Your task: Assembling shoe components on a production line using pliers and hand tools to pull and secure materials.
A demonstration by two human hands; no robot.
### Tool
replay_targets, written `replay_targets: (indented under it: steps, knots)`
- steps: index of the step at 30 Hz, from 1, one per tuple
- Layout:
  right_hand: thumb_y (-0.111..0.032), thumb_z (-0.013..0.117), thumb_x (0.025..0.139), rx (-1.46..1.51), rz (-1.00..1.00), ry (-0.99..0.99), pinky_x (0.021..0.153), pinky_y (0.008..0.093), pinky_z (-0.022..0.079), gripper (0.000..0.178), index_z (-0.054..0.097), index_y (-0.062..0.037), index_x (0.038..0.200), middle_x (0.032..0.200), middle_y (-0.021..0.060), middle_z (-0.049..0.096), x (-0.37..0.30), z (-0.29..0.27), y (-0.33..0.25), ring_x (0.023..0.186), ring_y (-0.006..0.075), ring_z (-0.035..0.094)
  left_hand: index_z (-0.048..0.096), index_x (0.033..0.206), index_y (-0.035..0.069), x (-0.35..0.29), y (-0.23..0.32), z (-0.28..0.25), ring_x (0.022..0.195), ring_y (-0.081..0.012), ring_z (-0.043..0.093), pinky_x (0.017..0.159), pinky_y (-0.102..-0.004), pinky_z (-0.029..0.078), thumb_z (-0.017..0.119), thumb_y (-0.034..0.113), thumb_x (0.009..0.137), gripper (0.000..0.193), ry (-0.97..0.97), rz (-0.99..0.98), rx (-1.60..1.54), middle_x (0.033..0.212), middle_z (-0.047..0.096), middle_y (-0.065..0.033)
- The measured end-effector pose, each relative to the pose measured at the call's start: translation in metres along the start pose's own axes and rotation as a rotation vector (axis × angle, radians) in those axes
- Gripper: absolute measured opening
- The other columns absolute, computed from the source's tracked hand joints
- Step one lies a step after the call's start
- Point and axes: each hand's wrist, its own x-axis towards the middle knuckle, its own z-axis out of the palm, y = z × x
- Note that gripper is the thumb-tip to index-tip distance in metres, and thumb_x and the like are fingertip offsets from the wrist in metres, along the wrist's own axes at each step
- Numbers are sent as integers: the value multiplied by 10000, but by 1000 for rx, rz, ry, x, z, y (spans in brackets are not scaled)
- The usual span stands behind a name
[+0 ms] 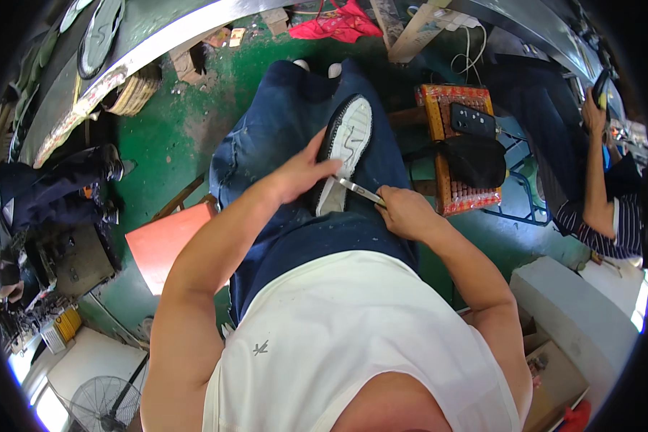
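A shoe (354,133) rests bottom up across my lap, its white underside marked with a wavy line and edged in black. My left hand (301,173) is closed round its left side near the middle, thumb over the underside and the other fingers mostly hidden. In the closed fingers of my right hand (407,212) is a slim silver metal tool (362,191). It slants up and left, and its tip meets the shoe's edge close to my left thumb. Whether the tool is a pair of pliers I cannot tell.
A wooden seat (443,189) at right bears a black phone (473,120) and a black bag (472,161). At left stands a pinkish box (167,243). Ahead curves a metal bench (187,29) with shoes (101,36). Another person (601,187) works at far right; a fan (102,405) stands lower left.
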Motion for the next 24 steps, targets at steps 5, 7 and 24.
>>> replay_targets:
  steps: [5,7,24]
  knots:
    - [-153,592,942,33,-112,81,799,511,516,173,580,-3,1027,964,235,670,-10,0,-2,918,428,658,141,1630,136,-5,-24,9,1368,-181,442,1158,-325,328,635,155,986,813,73,18,-121,1537,430,-98]
    - [-87,581,894,-101,-174,133,785,477,546,109,576,4,953,901,210,657,-17,6,-7,841,398,673,151,1627,124,-1,-25,15,1362,-180,447,1153,-325,333,632,159,991,799,110,23,-184,1524,445,-98]
    - [-328,457,1049,268,-145,294,733,456,494,414,598,31,900,769,241,637,40,-38,-11,779,414,647,-146,1607,132,-12,-56,11,1460,-242,328,1187,-329,263,602,52,967,988,99,106,348,1610,276,-190]
